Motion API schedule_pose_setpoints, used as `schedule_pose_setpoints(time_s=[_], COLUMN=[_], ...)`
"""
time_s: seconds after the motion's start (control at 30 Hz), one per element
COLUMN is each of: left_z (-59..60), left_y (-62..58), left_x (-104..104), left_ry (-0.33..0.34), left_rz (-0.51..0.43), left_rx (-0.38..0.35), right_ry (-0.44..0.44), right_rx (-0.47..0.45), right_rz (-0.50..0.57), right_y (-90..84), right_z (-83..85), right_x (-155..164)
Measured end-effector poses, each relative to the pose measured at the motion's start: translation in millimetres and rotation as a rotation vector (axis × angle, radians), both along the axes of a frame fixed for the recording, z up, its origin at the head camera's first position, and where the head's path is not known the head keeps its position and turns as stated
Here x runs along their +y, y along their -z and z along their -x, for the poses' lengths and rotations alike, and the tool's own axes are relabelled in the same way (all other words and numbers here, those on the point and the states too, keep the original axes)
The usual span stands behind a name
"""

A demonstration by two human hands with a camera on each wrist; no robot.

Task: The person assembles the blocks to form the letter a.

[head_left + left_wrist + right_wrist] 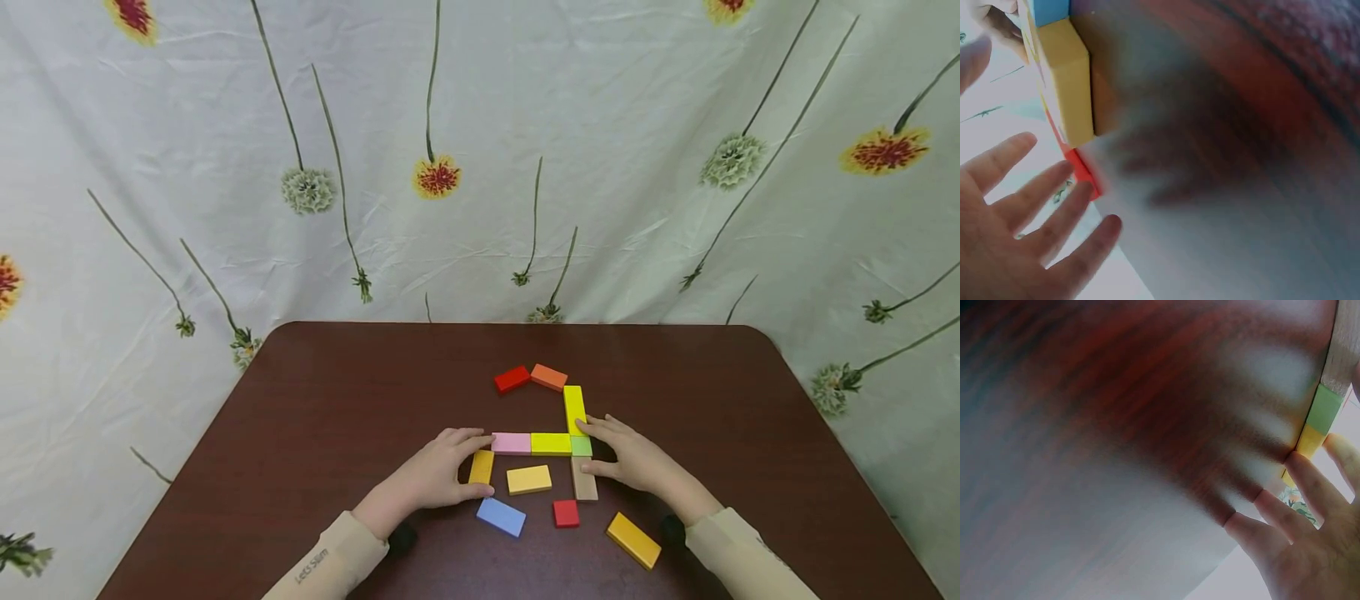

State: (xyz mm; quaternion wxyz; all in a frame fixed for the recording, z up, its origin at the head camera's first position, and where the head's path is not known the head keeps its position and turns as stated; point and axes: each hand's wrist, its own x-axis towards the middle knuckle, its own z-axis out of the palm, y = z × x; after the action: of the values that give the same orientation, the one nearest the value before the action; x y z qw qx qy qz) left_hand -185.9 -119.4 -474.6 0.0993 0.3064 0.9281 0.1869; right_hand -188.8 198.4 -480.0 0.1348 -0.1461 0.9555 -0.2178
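In the head view, my left hand (433,473) reaches in with spread fingers around the orange-yellow block (482,467). One fingertip is at the left end of the pink block (512,443), and the thumb tip is by the blue block (501,517). A yellow block (551,443) and a small green block (581,446) continue the row from the pink one. My right hand (637,457) touches the far yellow block (574,408) with a fingertip and the bare-wood block (584,479) with its thumb. Straight fingers (1079,250) show in the left wrist view.
Inside the shape lies a pale yellow block (528,480). Nearer me are a small red block (566,514) and an orange-yellow block (633,540). Red (512,380) and orange (549,377) blocks sit farther back. The dark brown table (360,375) meets a flowered cloth (480,233).
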Motion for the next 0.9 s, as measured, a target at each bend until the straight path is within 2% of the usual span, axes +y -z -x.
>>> schedule_pose_setpoints(time_s=[0.17, 0.43, 0.7, 0.9], left_z=[-1.0, -0.9, -0.8, -0.3], left_y=[3.4, 2.6, 4.0, 7.3], left_x=[0.2, 1.2, 1.4, 1.7], left_ry=[-0.001, -0.019, -0.021, -0.025], left_rz=[0.026, 0.056, 0.041, 0.032], left_rx=[-0.049, -0.098, -0.126, -0.131], right_ry=[0.003, -0.007, 0.001, 0.003], right_rx=[0.001, 0.014, 0.004, 0.004], right_rz=[0.005, 0.01, -0.01, 0.026], right_y=[0.2, -0.3, -2.4, -2.2], right_z=[-0.2, -0.5, 0.3, 0.7], right_x=[0.0, 1.0, -0.1, 1.1])
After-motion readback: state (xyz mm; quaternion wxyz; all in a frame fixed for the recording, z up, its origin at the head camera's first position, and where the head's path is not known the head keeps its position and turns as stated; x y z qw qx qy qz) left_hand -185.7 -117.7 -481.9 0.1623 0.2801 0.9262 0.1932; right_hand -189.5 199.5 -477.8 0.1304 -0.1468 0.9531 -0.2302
